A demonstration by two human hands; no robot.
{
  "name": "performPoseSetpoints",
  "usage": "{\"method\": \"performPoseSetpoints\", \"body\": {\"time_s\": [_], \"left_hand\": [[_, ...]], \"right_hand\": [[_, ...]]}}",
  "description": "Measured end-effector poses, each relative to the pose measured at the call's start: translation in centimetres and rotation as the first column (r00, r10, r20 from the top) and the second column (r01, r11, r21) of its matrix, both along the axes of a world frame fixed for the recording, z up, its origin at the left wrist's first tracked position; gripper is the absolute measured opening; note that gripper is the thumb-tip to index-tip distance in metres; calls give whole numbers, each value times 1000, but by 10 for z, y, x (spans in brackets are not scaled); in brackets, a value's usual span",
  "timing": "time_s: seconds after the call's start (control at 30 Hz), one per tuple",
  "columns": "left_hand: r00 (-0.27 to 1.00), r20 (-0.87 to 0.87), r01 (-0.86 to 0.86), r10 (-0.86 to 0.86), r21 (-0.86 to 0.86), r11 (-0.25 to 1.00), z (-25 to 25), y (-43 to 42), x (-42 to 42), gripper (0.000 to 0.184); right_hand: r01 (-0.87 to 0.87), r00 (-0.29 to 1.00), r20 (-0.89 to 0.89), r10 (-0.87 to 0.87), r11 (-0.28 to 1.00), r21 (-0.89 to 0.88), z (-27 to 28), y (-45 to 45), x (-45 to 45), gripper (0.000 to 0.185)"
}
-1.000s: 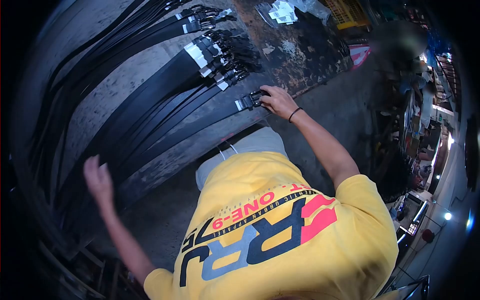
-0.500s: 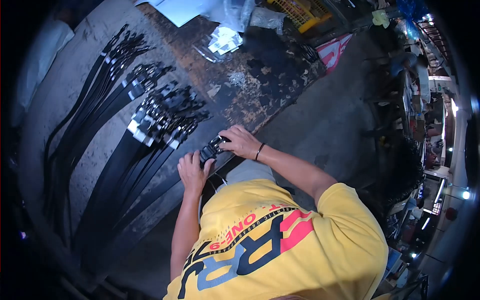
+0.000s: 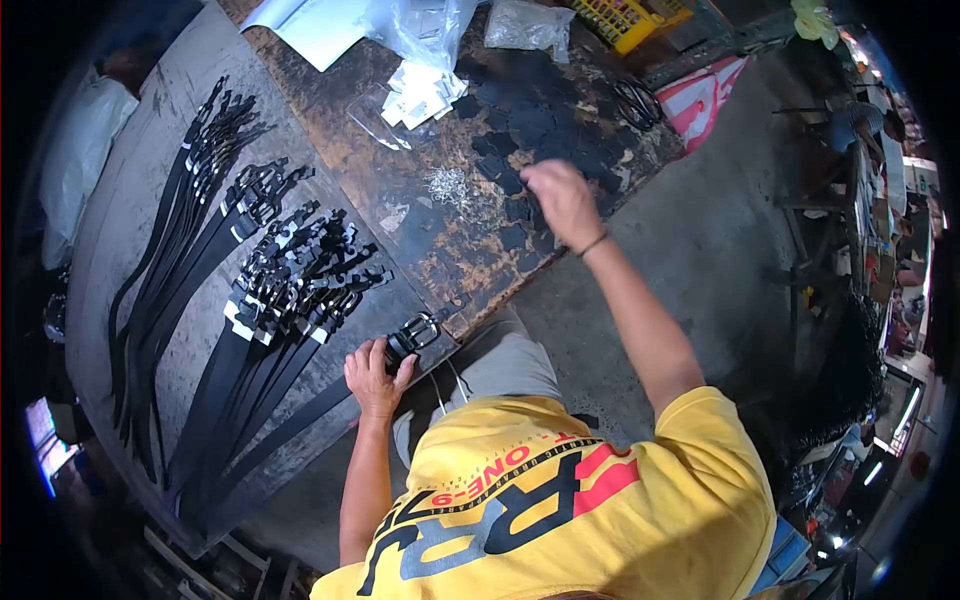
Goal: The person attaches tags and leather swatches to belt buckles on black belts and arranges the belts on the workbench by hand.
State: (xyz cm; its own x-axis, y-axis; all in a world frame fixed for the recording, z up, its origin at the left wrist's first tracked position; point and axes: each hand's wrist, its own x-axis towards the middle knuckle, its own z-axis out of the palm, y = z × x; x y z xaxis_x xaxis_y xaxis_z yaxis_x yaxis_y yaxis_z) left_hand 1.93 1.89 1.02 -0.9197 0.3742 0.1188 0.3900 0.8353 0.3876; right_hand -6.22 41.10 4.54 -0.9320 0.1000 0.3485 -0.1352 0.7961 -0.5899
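Near the table's front edge, my left hand [image 3: 376,380] grips a black belt [image 3: 312,408] just behind its metal buckle [image 3: 421,332]. Raised over the dark, worn part of the table, my right hand [image 3: 564,204] is partly blurred, its fingers bent and what they hold, if anything, too small to tell. Small silvery pieces [image 3: 448,187] lie on the wood to its left. A large bundle of black belts [image 3: 225,390] with white tags [image 3: 245,322] lies left of my left hand, buckles toward the back. Two smaller belt bundles [image 3: 165,240] lie farther left.
White tags or papers [image 3: 420,92] lie at the back of the table [image 3: 350,150], beside plastic bags [image 3: 528,27] and a white sheet [image 3: 310,25]. A yellow basket [image 3: 625,20] stands behind. Shelving and a person [image 3: 858,122] are at the right.
My left hand first came across to the belt by the buckle. My right hand has since let go of the buckle and moved up and right over the table. The view has shifted.
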Motion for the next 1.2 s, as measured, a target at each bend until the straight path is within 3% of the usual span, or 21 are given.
{"method": "performPoseSetpoints", "body": {"time_s": [0.07,0.2,0.23,0.37,0.43,0.5,0.53,0.57,0.63,0.73,0.83,0.9,0.97,1.13,1.2], "left_hand": [[999,27,-31,28,85,996,8,-1,0,55],[986,0,-162,169,297,941,-3,-22,15,51],[965,22,-255,261,299,920,-12,-32,23,44],[926,-8,-350,378,360,865,-15,-44,30,31],[913,4,-378,407,380,844,-18,-40,28,28],[906,-14,-374,424,445,814,-23,-41,30,24],[914,-59,-339,401,429,837,-26,-43,29,23],[920,-107,-305,377,410,860,-26,-45,28,21],[922,-90,-300,376,445,844,-24,-40,29,16],[930,-179,-219,320,427,877,-23,-40,28,16],[925,-227,-190,305,420,887,-21,-37,27,14],[921,-197,-225,335,433,873,-22,-36,28,12],[920,-212,-216,329,426,878,-22,-38,26,12],[907,-146,-295,396,450,843,-23,-38,28,13],[893,-244,-239,377,451,860,-26,-40,28,14]], "right_hand": [[-33,983,182,32,999,4,9,16,-41,20],[-147,934,345,98,982,120,-11,35,-96,24],[-180,905,412,103,972,153,-14,36,-102,28],[-269,818,564,112,942,202,-17,39,-116,43],[-262,863,496,100,927,269,-14,45,-117,36],[-192,869,479,127,977,90,2,48,-116,25],[-134,922,373,108,990,43,1,52,-114,22],[-24,894,443,68,994,-104,12,52,-109,21],[13,896,434,92,973,-232,22,55,-98,21],[104,938,336,-82,993,-48,30,53,-75,19],[79,947,302,-107,991,104,25,76,-54,19],[107,937,325,-131,990,88,27,91,-36,17],[85,908,401,-120,991,103,18,111,-22,18],[-4,929,367,-47,991,137,-3,102,5,31],[-100,958,284,35,971,218,-19,107,1,33]]}}
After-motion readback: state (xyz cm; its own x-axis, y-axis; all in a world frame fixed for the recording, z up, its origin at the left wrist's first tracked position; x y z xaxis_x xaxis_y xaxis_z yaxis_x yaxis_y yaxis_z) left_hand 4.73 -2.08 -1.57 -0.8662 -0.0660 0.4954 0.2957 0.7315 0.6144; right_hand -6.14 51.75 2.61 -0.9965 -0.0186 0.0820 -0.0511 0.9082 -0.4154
